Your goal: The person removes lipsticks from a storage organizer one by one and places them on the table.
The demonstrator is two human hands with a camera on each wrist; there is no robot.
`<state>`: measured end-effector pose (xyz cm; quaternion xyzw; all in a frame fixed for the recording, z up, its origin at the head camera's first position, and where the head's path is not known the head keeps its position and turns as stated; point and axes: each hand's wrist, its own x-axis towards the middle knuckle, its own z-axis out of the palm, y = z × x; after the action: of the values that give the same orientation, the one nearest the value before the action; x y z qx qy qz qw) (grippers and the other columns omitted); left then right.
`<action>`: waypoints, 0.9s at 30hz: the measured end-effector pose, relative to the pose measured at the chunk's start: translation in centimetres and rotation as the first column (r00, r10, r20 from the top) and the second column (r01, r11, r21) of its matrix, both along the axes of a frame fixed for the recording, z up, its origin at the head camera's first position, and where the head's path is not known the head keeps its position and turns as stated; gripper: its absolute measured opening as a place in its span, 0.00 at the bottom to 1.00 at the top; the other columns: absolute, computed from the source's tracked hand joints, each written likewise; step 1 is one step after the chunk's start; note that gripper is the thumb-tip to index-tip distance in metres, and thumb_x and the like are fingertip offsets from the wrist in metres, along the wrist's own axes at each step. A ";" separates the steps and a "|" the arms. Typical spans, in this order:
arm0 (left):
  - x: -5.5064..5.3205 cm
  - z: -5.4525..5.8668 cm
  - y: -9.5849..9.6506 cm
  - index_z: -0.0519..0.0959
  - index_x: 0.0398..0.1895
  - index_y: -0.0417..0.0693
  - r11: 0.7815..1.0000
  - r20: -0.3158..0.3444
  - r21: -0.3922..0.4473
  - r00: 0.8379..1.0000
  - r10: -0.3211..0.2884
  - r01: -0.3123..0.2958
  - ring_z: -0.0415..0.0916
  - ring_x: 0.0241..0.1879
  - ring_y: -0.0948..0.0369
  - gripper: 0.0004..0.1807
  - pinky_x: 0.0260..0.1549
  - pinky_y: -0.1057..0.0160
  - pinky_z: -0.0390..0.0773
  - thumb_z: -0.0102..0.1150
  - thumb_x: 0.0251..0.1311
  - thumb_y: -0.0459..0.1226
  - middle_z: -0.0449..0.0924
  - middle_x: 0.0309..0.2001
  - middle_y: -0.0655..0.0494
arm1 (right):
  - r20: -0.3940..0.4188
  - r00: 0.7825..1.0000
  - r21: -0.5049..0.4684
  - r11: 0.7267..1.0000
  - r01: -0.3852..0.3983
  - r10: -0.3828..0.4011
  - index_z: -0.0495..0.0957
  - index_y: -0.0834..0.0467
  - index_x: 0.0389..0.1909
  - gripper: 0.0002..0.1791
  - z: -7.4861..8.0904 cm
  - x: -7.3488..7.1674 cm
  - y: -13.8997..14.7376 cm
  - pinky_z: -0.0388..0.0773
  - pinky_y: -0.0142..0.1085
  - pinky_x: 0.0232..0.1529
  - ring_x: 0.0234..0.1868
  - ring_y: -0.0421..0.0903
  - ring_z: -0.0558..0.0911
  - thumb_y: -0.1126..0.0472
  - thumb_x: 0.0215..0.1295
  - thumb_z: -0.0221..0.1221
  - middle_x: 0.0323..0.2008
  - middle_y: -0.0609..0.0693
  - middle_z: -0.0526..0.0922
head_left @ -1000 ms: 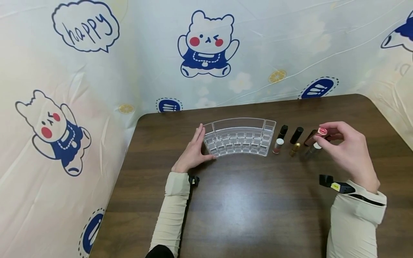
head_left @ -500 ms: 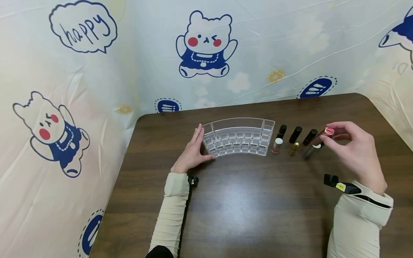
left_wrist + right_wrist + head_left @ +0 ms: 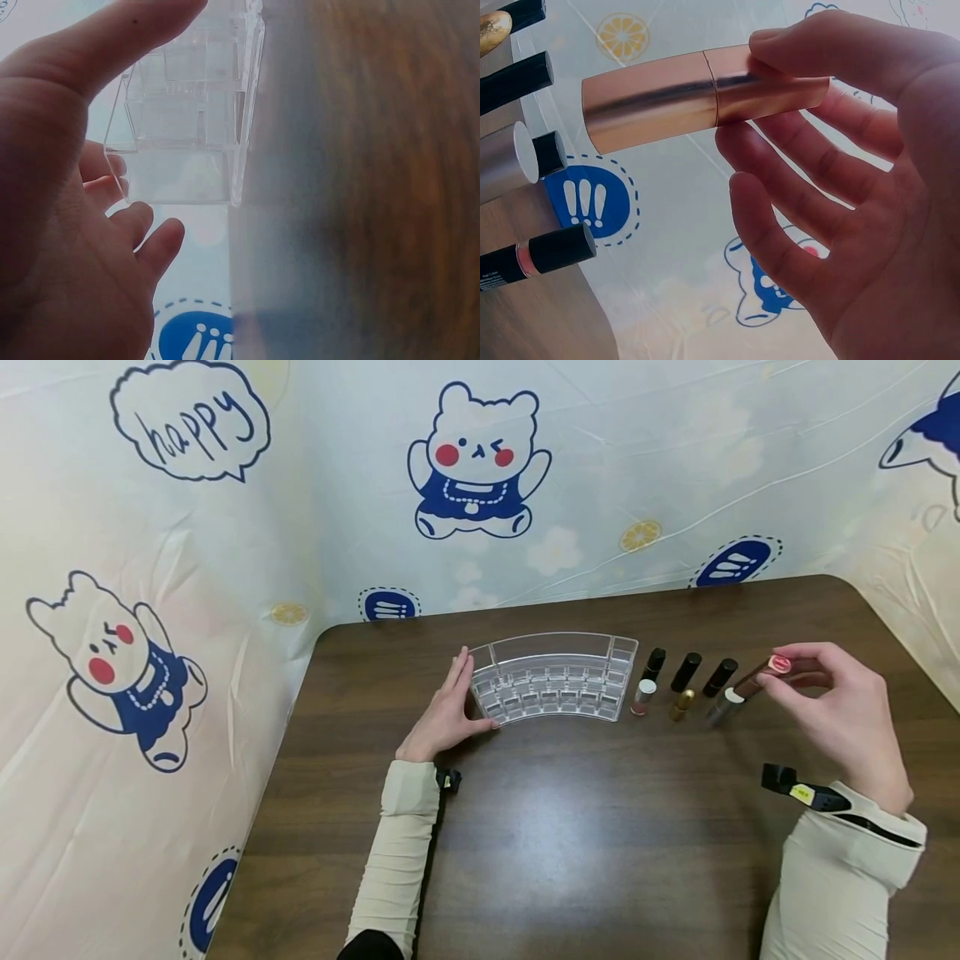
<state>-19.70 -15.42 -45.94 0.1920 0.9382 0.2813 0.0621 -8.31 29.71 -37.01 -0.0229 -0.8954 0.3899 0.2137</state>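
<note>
In the head view my right hand [image 3: 847, 710] pinches a lipstick tube [image 3: 765, 677] between thumb and fingers, tilted above the right of the table. The right wrist view shows this lipstick as shiny rose-gold; its end in the head view has a red label. My left hand [image 3: 442, 714] rests against the left end of a clear curved organizer [image 3: 555, 681]. Its fingers lie fairly straight along the side and the thumb touches the front corner. In the left wrist view, the organizer's transparent compartments [image 3: 172, 112] sit beside the thumb.
Several cosmetic tubes stand right of the organizer: black-capped ones [image 3: 686, 672], a white-capped one [image 3: 642, 697], a small gold one [image 3: 682, 704] and a silver one with a white top [image 3: 725, 707]. A printed curtain [image 3: 585, 485] hangs behind the brown table [image 3: 555, 827].
My right hand has moved to the right with the lipstick, away from the other tubes, uncovering a black-capped one. The left hand and organizer stay in place.
</note>
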 end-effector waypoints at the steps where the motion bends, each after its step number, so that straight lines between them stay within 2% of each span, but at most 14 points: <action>1: 0.0 0.0 0.0 0.34 0.78 0.56 1.000 -0.002 -0.001 1.000 -0.002 0.002 0.27 0.78 0.59 0.64 0.70 0.40 0.51 0.71 0.48 0.55 0.23 0.78 0.66 | 0.004 1.000 -0.001 1.000 0.002 -0.002 0.77 0.62 0.50 0.19 0.0 0.0 0.1 0.65 0.09 0.38 0.34 0.18 0.73 0.61 0.58 0.67 0.35 0.23 0.73; 11: 0.0 0.1 0.0 0.33 0.78 0.58 1.000 0.000 -0.001 1.000 -0.003 0.003 0.27 0.78 0.59 0.65 0.70 0.40 0.51 0.71 0.48 0.55 0.26 0.79 0.60 | 0.027 0.998 -0.005 0.999 0.053 -0.053 0.77 0.63 0.51 0.20 -0.3 0.5 1.2 0.65 0.08 0.36 0.35 0.19 0.71 0.60 0.59 0.66 0.36 0.22 0.71; 20: 0.0 0.0 0.0 0.32 0.78 0.58 1.000 0.006 -0.001 1.000 -0.004 0.004 0.26 0.78 0.60 0.65 0.70 0.39 0.50 0.71 0.48 0.55 0.23 0.78 0.66 | 0.077 0.994 0.006 0.997 0.079 -0.079 0.75 0.62 0.52 0.22 -0.6 0.7 2.0 0.64 0.08 0.37 0.35 0.18 0.70 0.57 0.60 0.66 0.36 0.22 0.70; 27: 0.0 0.1 0.0 0.33 0.78 0.58 1.000 -0.001 0.003 1.000 -0.004 0.004 0.26 0.78 0.59 0.65 0.70 0.38 0.51 0.72 0.48 0.54 0.26 0.79 0.59 | 0.102 0.991 0.012 0.996 0.084 -0.084 0.75 0.62 0.52 0.22 -0.9 0.8 2.5 0.64 0.08 0.34 0.35 0.18 0.70 0.57 0.60 0.65 0.36 0.21 0.69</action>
<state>-19.65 -15.39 -45.86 0.1941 0.9375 0.2823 0.0617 -7.55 32.19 -37.87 -0.0798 -0.9048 0.3756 0.1839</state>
